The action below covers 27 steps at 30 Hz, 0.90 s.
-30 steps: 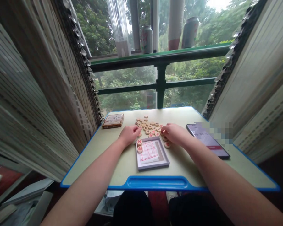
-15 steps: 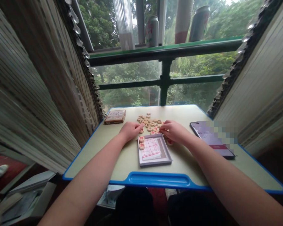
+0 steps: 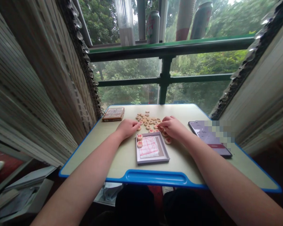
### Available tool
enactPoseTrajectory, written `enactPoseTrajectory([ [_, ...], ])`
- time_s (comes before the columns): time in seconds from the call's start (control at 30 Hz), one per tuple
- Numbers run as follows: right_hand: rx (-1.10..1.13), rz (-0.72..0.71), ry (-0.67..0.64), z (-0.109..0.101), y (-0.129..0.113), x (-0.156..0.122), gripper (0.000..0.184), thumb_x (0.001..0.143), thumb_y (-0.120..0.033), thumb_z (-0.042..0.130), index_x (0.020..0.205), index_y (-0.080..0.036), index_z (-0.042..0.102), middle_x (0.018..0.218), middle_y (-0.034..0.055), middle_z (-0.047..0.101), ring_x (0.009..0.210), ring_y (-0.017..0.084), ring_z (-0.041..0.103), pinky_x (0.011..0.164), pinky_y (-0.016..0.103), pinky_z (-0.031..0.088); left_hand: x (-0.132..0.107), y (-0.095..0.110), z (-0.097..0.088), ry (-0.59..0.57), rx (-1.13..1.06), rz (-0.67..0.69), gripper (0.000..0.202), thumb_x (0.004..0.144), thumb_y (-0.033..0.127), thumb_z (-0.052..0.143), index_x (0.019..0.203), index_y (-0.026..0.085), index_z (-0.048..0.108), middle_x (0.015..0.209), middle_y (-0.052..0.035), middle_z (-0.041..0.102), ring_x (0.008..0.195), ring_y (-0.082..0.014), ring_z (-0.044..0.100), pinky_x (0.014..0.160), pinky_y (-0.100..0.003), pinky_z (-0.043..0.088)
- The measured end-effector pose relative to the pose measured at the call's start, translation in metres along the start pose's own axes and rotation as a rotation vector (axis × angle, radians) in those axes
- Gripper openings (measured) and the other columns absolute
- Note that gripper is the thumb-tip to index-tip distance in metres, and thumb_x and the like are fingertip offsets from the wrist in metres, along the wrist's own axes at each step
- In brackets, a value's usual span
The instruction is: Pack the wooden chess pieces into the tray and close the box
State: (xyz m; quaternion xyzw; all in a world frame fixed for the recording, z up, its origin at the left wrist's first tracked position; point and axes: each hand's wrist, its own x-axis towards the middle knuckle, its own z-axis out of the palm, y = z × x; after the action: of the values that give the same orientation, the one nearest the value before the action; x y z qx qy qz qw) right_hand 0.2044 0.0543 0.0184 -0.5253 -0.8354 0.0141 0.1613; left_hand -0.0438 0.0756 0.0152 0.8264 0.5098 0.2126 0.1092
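Note:
A pile of round wooden chess pieces (image 3: pixel 148 120) with red characters lies on the small table (image 3: pixel 113 157). My left hand (image 3: pixel 127 128) rests at the pile's left edge, fingers curled and touching a piece. My right hand (image 3: pixel 172 127) is at the pile's right edge, fingertips pinched on a piece. In front of both hands lies a shallow grey box tray (image 3: pixel 165 153) with a folded red-lined sheet (image 3: pixel 149 147) and two pieces (image 3: pixel 139 140) in its left corner. One loose piece (image 3: pixel 168 140) sits right of the tray.
A wooden box lid (image 3: pixel 113 114) lies at the back left. A phone (image 3: pixel 209 138) lies on the right. The table has a blue rim with a groove (image 3: pixel 155 178) at the front. Cans and cups (image 3: pixel 153 26) stand on the window ledge. Woven blinds hang on both sides.
The camera has tilted slightly. Both hands stay at the pile, with the right fingers drawing in onto a piece at the pile's right edge.

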Motion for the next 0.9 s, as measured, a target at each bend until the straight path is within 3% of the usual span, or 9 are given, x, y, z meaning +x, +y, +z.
enactPoseTrajectory([
  [0.63, 0.019, 0.007, 0.023, 0.0039, -0.0006, 0.0013, 0.027, 0.087, -0.024, 0.048, 0.097, -0.025, 0.073, 0.101, 0.0071, 0.065, 0.088, 0.020, 0.053, 0.083, 0.031, 0.040, -0.0009, -0.0013, -0.0023, -0.037, 0.089, 0.005, 0.041, 0.084, 0.044, 0.041, 0.078, 0.018, 0.073, 0.070, -0.0044, 0.070, 0.062, -0.0152, 0.057, 0.058, -0.025, 0.035],
  [0.9, 0.013, -0.075, 0.016, 0.0038, -0.0012, 0.0027, 0.029, 0.088, -0.028, 0.046, 0.098, -0.022, 0.072, 0.104, 0.0084, 0.066, 0.091, 0.021, 0.054, 0.088, 0.035, 0.038, -0.0005, -0.0026, -0.0042, -0.012, 0.078, 0.010, 0.034, 0.080, 0.041, 0.050, 0.094, 0.021, 0.074, 0.090, -0.0060, 0.071, 0.078, -0.0188, 0.061, 0.069, -0.028, 0.043],
])
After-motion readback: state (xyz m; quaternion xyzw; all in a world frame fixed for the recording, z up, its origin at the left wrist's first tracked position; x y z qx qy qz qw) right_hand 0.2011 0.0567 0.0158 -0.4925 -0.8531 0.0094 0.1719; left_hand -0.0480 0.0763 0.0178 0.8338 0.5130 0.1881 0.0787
